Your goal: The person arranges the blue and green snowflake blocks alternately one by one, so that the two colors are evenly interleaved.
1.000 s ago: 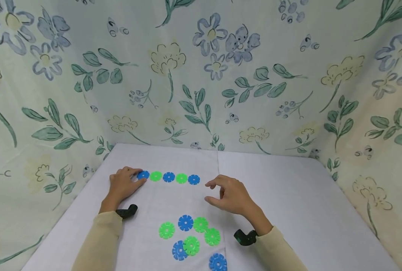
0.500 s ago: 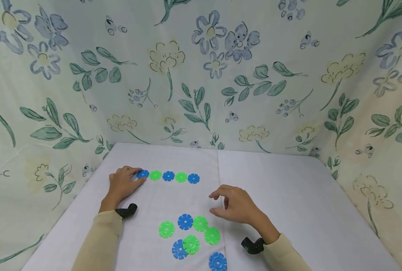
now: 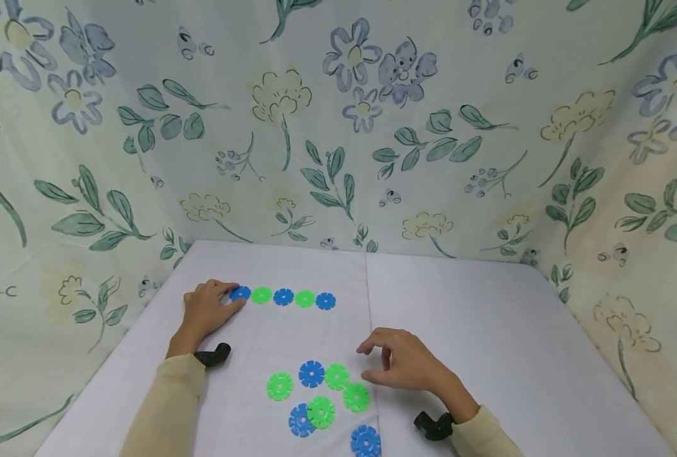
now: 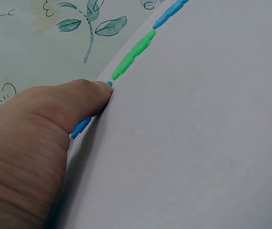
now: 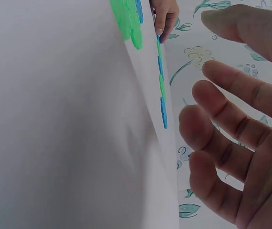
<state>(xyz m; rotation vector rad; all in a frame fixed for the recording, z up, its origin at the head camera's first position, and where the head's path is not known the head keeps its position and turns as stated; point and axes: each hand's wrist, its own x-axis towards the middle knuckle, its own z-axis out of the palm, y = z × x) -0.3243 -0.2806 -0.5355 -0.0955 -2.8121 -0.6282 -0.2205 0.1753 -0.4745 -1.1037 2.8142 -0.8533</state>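
– Right hand [image 3: 403,360] has come back toward the person over the last second, away from the end of the row and down near the loose pieces. Left hand [image 3: 207,309] hasn't really budged.

– Is the right one carrying anything?

– Nope. Its grip is fairly wide, thumb and index finger bent with a clear gap between. Closest thing is a bright green, round plastic disc with a notched rim [image 3: 356,397], just off the thumb tip.

– And the left?

– Narrow grip, thumb and finger pinching a blue, round plastic disc with notches [image 3: 240,293] at the row's left end. Left wrist view has the thumb right on it.

– What's the rest of the row?

– Going right: second disc green [image 3: 261,296], third blue [image 3: 283,297], fourth green [image 3: 305,299], fifth blue [image 3: 325,301]. All flat, close side by side.

– Loose ones?

– Seven nearer the person, four green and three blue, counting that one by the thumb. One overlapping green disc [image 3: 320,412] partly covers a lower blue disc [image 3: 300,420]. Everything's on a white cloth-covered worktop [image 3: 458,317], floral fabric curtain [image 3: 338,222] behind.
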